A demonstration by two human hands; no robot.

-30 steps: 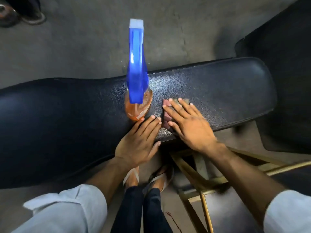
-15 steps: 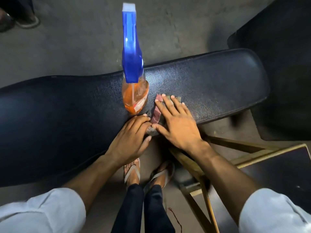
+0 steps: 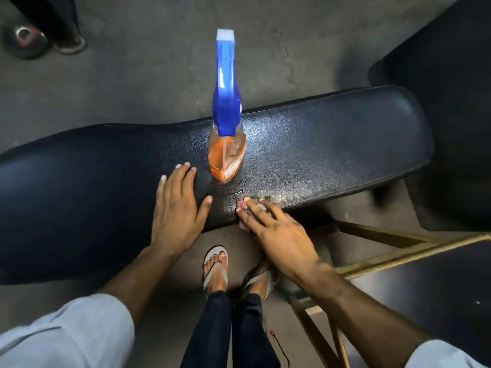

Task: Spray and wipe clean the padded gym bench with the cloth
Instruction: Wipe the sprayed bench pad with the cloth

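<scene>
A long black padded bench (image 3: 332,144) runs across the view. A spray bottle (image 3: 227,144) with a blue trigger head and orange liquid stands upright on the pad's middle. My left hand (image 3: 178,208) rests flat on the pad, fingers straight, just left of the bottle. My right hand (image 3: 273,227) presses a small pink and grey cloth (image 3: 255,205) against the bench's near edge with straight fingers. Most of the cloth is hidden under that hand.
A brass-coloured metal frame (image 3: 385,251) stands below the bench at the right. Another dark pad (image 3: 446,75) sits at the far right. My sandalled feet (image 3: 216,269) are on the concrete floor. A dark weight (image 3: 24,41) and someone's shoe lie at top left.
My right hand has drawn the cloth back from the top of the pad to its near edge. My left hand has slid left and further onto the pad.
</scene>
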